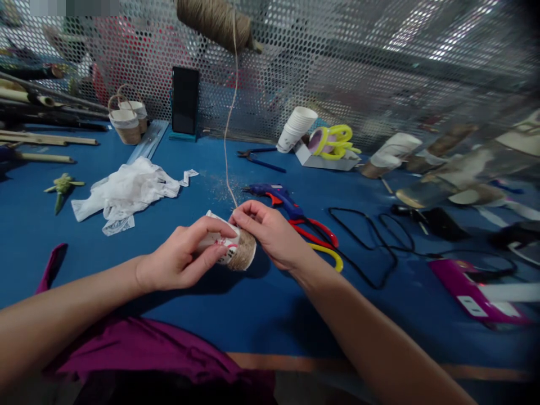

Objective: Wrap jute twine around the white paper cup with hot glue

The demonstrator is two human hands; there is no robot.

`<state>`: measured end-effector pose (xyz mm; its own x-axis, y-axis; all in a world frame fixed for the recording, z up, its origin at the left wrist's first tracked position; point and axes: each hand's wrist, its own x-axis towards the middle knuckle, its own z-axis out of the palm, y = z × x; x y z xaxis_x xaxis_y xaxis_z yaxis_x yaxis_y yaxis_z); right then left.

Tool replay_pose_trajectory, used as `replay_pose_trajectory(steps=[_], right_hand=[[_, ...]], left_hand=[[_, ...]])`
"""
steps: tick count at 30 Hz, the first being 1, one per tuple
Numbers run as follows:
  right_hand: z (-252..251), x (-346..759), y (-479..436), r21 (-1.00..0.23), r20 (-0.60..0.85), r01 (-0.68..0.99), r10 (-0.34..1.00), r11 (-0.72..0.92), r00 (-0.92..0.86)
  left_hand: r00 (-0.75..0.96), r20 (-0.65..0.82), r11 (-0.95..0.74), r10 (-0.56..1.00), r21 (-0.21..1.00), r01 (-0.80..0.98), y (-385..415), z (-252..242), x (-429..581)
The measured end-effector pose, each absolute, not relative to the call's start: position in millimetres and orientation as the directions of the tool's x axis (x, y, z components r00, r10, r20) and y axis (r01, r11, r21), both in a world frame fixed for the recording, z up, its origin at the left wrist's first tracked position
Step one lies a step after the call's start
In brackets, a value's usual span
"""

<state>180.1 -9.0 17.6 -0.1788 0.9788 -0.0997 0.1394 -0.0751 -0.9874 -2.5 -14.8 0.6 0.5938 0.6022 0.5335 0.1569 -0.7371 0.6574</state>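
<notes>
A white paper cup [215, 252] lies tilted on its side in my left hand [192, 250], which grips it with fingers and thumb. Brown twine is wound around the cup's right end [244, 251]. My right hand [265, 228] pinches the twine [228, 163] where it meets the cup's upper edge. From there the strand runs up to a large twine spool [213, 21] hanging at the mesh. Just behind my right hand lies a blue glue gun [278, 194], and scissors with red and yellow handles [323, 233] are partly hidden by that hand.
White lace [130, 188] is heaped at the left, near two small twine-wrapped baskets [127, 126] and a phone on a stand [184, 101]. Pliers [261, 160], stacked paper cups [295, 129], a black cable [375, 242] and a purple power strip [468, 292] lie around the blue table [270, 320].
</notes>
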Motion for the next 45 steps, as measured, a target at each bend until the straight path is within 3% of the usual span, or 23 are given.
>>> replay_pose_trajectory(steps=[7, 12, 15, 18, 20, 23, 28, 35, 45], right_hand=[[23.0, 192.8, -11.3, -0.980, -0.145, 0.172, 0.950, -0.100, -0.277], [23.4, 197.1, -12.2, -0.974, -0.169, 0.196, 0.941, -0.114, -0.295], [20.5, 196.2, -11.1, -0.971, -0.174, 0.206, 0.949, -0.121, -0.263], [19.8, 194.2, -10.4, -0.963, -0.200, 0.228, 0.949, -0.145, -0.243], [20.7, 192.7, -10.6, -0.956, -0.201, 0.258, 0.952, -0.139, -0.232], [21.5, 191.2, -11.7, -0.946, -0.126, 0.321, 0.964, -0.046, -0.234], [19.5, 192.5, -12.8, -0.915, 0.004, 0.386, 0.957, 0.121, -0.291], [18.8, 193.2, -11.5, -0.895, 0.113, 0.392, 0.959, 0.212, -0.260], [12.4, 186.8, -7.0, -0.994, -0.041, 0.110, 0.975, -0.017, -0.216]], left_hand=[[0.530, 0.582, -0.748, 0.617, 0.642, 0.166, -11.3, -3.8, -2.9], [0.490, 0.543, -0.691, 0.682, 0.698, 0.188, -9.1, -3.6, -0.4], [0.454, 0.420, -0.524, 0.786, 0.842, 0.130, -8.2, -1.1, 2.7], [0.442, 0.219, -0.217, 0.870, 0.975, -0.056, -5.9, 0.1, 5.6], [0.463, 0.117, -0.050, 0.878, 0.987, -0.154, -3.7, -0.7, 6.6], [0.492, 0.067, 0.034, 0.868, 0.981, -0.193, -0.9, -2.5, 6.7], [0.472, 0.142, -0.111, 0.870, 0.990, -0.092, -1.4, -1.7, 5.6], [0.533, 0.289, -0.414, 0.795, 0.901, 0.128, -6.5, -0.7, 3.5], [0.629, 0.314, -0.548, 0.711, 0.808, 0.217, -9.7, -0.2, 1.8]])
